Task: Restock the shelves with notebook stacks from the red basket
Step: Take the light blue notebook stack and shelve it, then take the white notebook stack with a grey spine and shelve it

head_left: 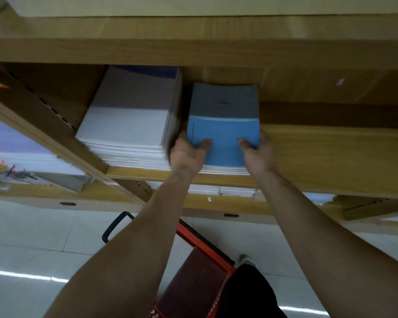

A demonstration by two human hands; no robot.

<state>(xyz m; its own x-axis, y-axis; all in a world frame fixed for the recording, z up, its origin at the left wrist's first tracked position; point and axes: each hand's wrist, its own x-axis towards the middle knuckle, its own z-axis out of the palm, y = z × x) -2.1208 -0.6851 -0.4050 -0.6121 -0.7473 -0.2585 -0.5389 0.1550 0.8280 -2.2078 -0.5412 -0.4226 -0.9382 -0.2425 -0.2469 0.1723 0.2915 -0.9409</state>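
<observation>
With our left hand and right hand gripping it, the blue notebook stack sits on the shelf, frame center.

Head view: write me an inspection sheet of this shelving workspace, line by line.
Surface: wooden shelf, bare wood to the right of the stacks.
Job's things: blue notebook stack at the shelf's front edge, with the white notebook stack on its left; red basket low down, under the arms.
Clutter: nothing seen.
Grippers: left hand grips the blue stack's left side, right hand grips its right side, thumbs on the cover.
Cables: nothing seen.
Surroundings: lower shelf with pale stacks; tiled floor.
</observation>
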